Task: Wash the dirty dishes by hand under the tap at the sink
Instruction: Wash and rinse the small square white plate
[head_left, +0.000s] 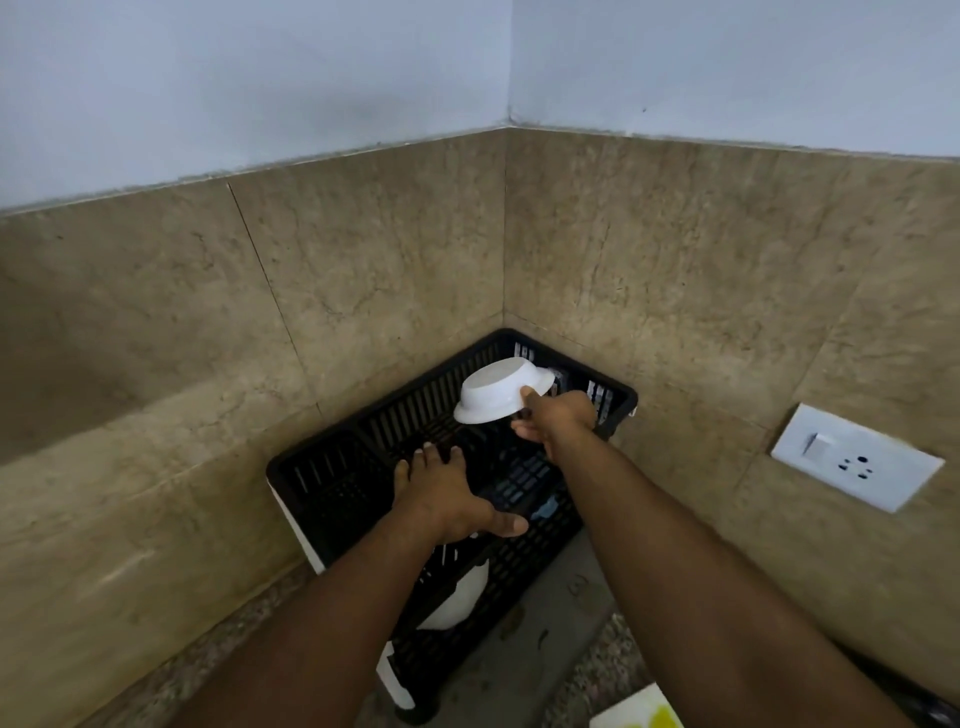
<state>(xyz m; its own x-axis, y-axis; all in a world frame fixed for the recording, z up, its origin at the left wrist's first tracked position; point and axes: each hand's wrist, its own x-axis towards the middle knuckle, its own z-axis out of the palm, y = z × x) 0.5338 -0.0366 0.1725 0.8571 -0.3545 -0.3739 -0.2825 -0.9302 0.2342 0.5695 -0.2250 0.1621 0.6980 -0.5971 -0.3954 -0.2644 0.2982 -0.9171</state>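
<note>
A white bowl (503, 391) is held upside down and tilted above the far corner of a black slatted plastic crate (395, 415). It is gripped at its rim by the right hand (558, 421), with the thumb laid on the outer wall and the other fingers curled beneath the rim. The left hand (447, 499) is stretched out over the middle of the crate, its fingers straight and spread, with nothing held in it. Inside the crate, near its front wall, another white dish (457, 603) is partly seen below the left forearm. The crate is set on the desk (545, 654), pushed into the corner where two brown marble-tiled walls meet. A white wall socket with a switch (857, 457) is mounted on the right wall.
</note>
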